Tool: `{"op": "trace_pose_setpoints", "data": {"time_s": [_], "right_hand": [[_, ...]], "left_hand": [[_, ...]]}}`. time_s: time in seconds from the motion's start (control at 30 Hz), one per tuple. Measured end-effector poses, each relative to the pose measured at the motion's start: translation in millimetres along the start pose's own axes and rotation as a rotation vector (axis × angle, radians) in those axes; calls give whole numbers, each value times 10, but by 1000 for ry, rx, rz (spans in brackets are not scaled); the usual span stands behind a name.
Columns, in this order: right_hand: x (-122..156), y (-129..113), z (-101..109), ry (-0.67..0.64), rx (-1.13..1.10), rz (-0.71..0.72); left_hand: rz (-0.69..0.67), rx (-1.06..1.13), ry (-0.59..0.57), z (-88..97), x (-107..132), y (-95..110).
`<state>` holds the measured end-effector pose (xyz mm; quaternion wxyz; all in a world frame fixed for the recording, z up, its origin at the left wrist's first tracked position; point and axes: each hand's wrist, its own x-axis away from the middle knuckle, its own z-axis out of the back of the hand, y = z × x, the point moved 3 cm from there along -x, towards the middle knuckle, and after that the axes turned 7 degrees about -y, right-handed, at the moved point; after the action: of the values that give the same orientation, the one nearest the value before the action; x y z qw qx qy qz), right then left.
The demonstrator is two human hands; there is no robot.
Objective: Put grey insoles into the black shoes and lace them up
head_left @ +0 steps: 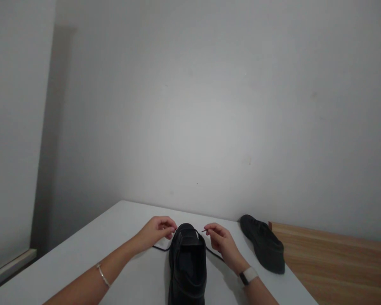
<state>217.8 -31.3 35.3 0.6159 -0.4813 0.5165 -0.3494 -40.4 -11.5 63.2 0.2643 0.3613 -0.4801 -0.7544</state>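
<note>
A black shoe (pixel 188 271) stands on the white table in front of me, its heel toward me and its toe toward the wall. A black shoelace (pixel 213 254) runs out from both sides of its front part. My right hand (pixel 220 239) is to the right of the toe, with thumb and finger pinched on a thin dark lace end. On the other side, my left hand (pixel 158 232) is closed in a pinch right by the shoe's upper edge. What sits between its fingertips is too small to make out.
A second black shoe (pixel 263 243) lies at the table's right edge. The white table (pixel 130 279) reaches to a grey wall (pixel 197 127). A wooden board surface (pixel 330 262) adjoins on the right.
</note>
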Motion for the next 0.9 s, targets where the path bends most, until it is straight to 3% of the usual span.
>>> {"op": "trace_pose_setpoints", "data": {"time_s": [0.17, 0.33, 0.5, 0.9], "right_hand": [[59, 1, -83, -44, 62, -22], [69, 26, -76, 14, 172, -43], [95, 65, -121, -76, 181, -62], [122, 80, -141, -134, 175, -117]], "left_hand": [[-21, 118, 11, -105, -18, -207], [-65, 74, 22, -107, -15, -297], [-80, 7, 45, -115, -9, -376], [-146, -264, 138, -166, 84, -168]]}}
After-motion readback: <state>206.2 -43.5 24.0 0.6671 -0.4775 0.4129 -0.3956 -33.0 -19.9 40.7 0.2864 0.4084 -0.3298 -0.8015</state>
